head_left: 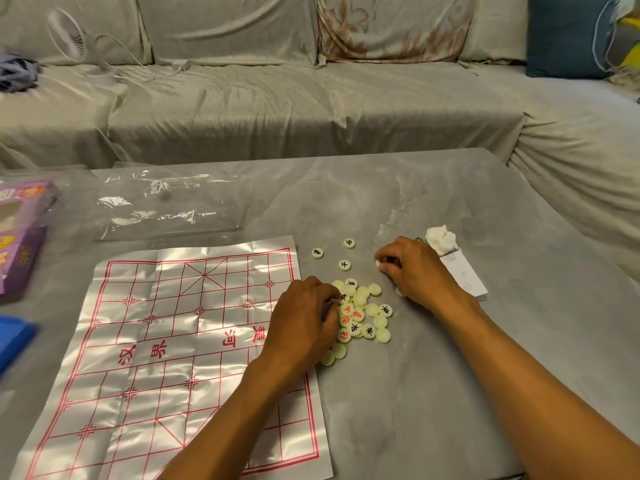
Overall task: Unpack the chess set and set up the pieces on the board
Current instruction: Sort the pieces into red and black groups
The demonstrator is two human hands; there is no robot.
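**Hands sort xiangqi pieces beside the unfolded board**

The plastic xiangqi board [180, 341] lies flat on the grey desk [450, 375], bare of pieces. Just right of it sits a pile of cream pieces [363, 315]. The left hand [304, 320] curls its grip into the pile, seemingly pinching a piece. The right hand [412, 268] pinches one pale piece [378, 263] near a crumpled tissue [441, 239].

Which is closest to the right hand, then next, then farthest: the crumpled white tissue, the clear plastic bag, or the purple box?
Measured from the right hand in the head view:
1. Crumpled white tissue, just behind the hand, to its right.
2. Clear plastic bag, lying flat on the table beyond the board, to the left.
3. Purple box, at the table's far left edge.
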